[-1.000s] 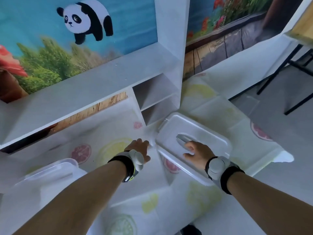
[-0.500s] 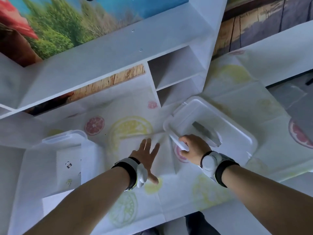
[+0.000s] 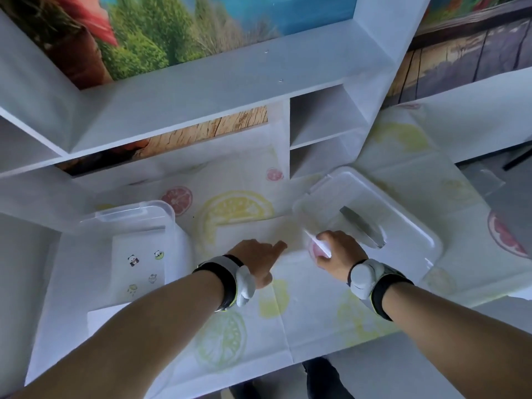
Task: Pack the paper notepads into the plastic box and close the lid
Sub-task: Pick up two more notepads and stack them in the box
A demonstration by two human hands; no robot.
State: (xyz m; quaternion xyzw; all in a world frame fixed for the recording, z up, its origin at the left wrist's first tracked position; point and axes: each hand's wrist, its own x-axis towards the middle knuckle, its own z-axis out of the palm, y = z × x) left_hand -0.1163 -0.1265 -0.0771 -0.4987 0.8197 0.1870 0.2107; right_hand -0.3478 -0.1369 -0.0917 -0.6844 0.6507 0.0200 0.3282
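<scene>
A clear plastic box (image 3: 126,217) stands open at the left of the table. Inside it lies a white paper notepad (image 3: 141,266) with small panda and fruit pictures, and a plain white sheet (image 3: 100,315) shows at its near end. The box's translucent lid (image 3: 403,226), with a grey handle on top, lies apart at the right. My right hand (image 3: 336,251) pinches the lid's near-left edge, which is raised a little. My left hand (image 3: 256,257) hovers over the tablecloth between box and lid, holding nothing, its fingers loosely extended toward the lid.
A fruit-print tablecloth (image 3: 236,208) covers the table. A white shelf unit (image 3: 316,125) with open cubbies stands along the back, just behind the lid. The table's near edge (image 3: 259,372) runs close to my body.
My right hand left the lid's handle and took the lid's near-left edge. My left hand drew back from the lid's side. My view swung down and left, bringing the box into sight.
</scene>
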